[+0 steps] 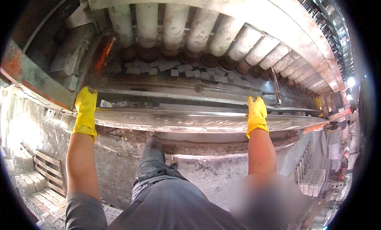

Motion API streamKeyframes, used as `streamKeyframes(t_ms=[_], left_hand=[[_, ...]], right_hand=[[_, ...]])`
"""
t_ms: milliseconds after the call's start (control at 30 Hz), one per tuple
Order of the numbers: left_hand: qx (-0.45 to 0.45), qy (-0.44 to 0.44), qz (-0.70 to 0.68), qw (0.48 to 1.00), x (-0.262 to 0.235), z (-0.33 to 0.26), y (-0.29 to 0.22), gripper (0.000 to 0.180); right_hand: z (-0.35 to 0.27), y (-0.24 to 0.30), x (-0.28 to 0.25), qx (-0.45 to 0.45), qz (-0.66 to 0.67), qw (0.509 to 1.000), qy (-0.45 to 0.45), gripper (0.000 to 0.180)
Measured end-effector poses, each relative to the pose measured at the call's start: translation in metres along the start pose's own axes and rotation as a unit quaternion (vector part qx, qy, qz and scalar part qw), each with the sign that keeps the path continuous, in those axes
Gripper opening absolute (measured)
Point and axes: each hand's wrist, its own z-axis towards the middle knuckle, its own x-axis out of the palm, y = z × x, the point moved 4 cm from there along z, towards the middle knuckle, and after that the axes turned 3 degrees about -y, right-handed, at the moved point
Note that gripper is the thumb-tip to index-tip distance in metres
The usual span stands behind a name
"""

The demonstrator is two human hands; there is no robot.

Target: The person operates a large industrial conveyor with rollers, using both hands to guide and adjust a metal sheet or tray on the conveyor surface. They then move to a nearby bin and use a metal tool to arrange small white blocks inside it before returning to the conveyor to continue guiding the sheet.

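A long, shiny metal panel (178, 121) stretches across in front of me, its surface wavy with reflections. My left hand (85, 105), in a yellow rubber glove, is closed at the panel's left end, beside an orange-and-grey machine frame (35, 81). Farther right, my right hand (257, 113), gloved in yellow too, lies over the panel with its fingers curled at the far edge. The undersides of both grips are hidden. Just beyond the panel runs a pale rail (178, 98), close to the fingertips of both gloves.
A row of thick grey cylinders (174, 27) hangs under a pale curved housing (262, 10). Small light square pieces (174, 72) lie below them. A metal bracket (276, 87) stands right of my right hand. Pallets (49, 172) and stacked pale blocks (313, 181) stand on either side.
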Motion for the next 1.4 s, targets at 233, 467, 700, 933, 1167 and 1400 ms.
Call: streamKeyframes(t_ms=[233,467,700,933,1167,1400], left_hand=[[-0.003,-0.004,0.008,1.0,0.001,-0.006,0.006,0.052],[0.009,-0.039,-0.003,0.999,-0.004,-0.018,0.009,0.05],[0.025,-0.059,-0.007,0.998,-0.005,-0.038,0.013,0.048],[0.02,-0.057,-0.001,0.998,-0.009,-0.048,0.013,0.047],[0.022,-0.063,-0.007,0.998,-0.013,-0.055,0.012,0.047],[0.0,-0.025,-0.009,1.0,-0.023,-0.061,0.005,0.052]], right_hand=[[-0.008,-0.005,-0.003,0.016,0.032,0.999,0.011,0.066],[-0.026,-0.006,-0.012,0.02,0.073,0.997,0.024,0.06],[-0.036,-0.026,-0.013,0.015,0.075,0.997,0.019,0.058],[-0.041,-0.034,-0.015,0.006,0.068,0.998,0.012,0.058],[-0.048,-0.035,-0.019,0.018,0.091,0.996,0.016,0.057],[-0.046,-0.04,-0.018,0.01,0.063,0.998,0.001,0.055]])
